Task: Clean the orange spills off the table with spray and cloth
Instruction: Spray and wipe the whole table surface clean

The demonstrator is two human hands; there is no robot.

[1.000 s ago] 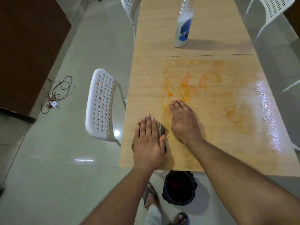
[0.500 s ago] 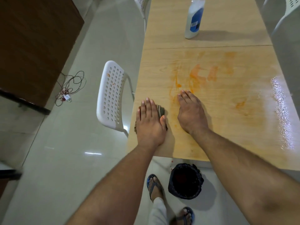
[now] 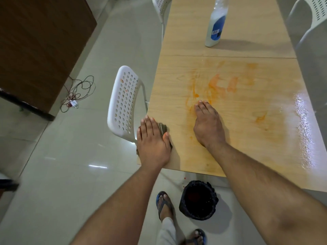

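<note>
While left hand (image 3: 153, 144) presses cloth (image 3: 163, 128) flat-fingered at table (image 3: 247, 147) edge, right hand (image 3: 208, 125) rests open beside stains (image 3: 217, 85); spray (image 3: 215, 27) stands well apart. Risk: cloth slipping off the edge, palm smearing orange.

Cloth (image 3: 163, 127): dull grey-brown, bunched, flat on desk (image 3: 247, 138) at near-left corner, almost all hidden under left hand (image 3: 153, 142); only a bit shows by the thumb. Spills (image 3: 217, 85): orange smears, thin and streaky, just beyond fingertips of right hand (image 3: 208, 126), w/ a small patch to its right. Spray (image 3: 215, 25): white bottle, blue label, upright, well beyond both hands.
</note>
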